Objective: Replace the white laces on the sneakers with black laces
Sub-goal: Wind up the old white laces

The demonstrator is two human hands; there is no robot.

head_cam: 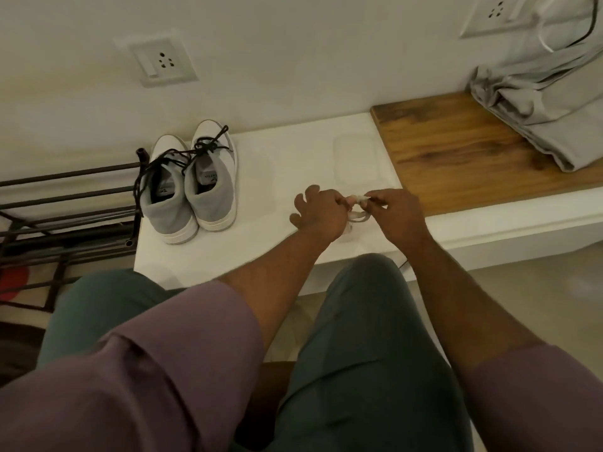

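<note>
- A dark metal shoe rack (pixel 65 203) stands at the far left, beside the low white ledge (pixel 293 151).
- The pair of grey-and-white sneakers (pixel 191 187) sits on the ledge's left part, heels toward the person, touching side by side. Black laces (pixel 182 158) already run through both, with loose ends trailing over the left shoe toward the rack.
- The relacing itself looks done; the step in hand seems to be tidying the removed white laces (pixel 357 212).
- The left hand (pixel 321 213) pinches one end of the white laces between thumb and forefinger, its other fingers spread loose.
- The white laces lie bunched between the two hands, well apart from the sneakers, a loop sagging just below the grips onto the ledge.
- The right hand (pixel 396 212) pinches the other side of the bundle, fingers curled in.
- Next move, as a judgement: winding or knotting the bundle needs both pinches held firm while the loop is gathered, then setting it down.
- Farther right, a wooden board (pixel 456 151) bears a grey cloth bag (pixel 538 102).
</note>
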